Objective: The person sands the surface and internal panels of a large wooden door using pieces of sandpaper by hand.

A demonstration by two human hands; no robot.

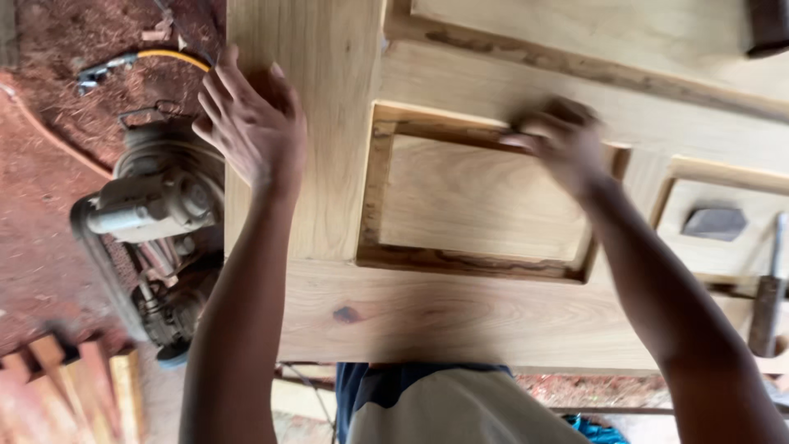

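A pale wooden panelled door [460, 321] lies flat in front of me, with a recessed square panel [481, 197] at its middle. My left hand [251, 123] rests flat on the door's left stile near its edge, fingers spread. My right hand [563, 136] is blurred and pressed with curled fingers on the top moulding of the recessed panel; whether it holds anything under the fingers cannot be told.
A dusty power tool [156, 205] with a yellow cable [173, 57] lies on the reddish sawdust floor at left. Wood offcuts [70, 386] sit at bottom left. A dark grey block [713, 222] lies in the right panel, with a chisel-like tool [768, 296] beside it.
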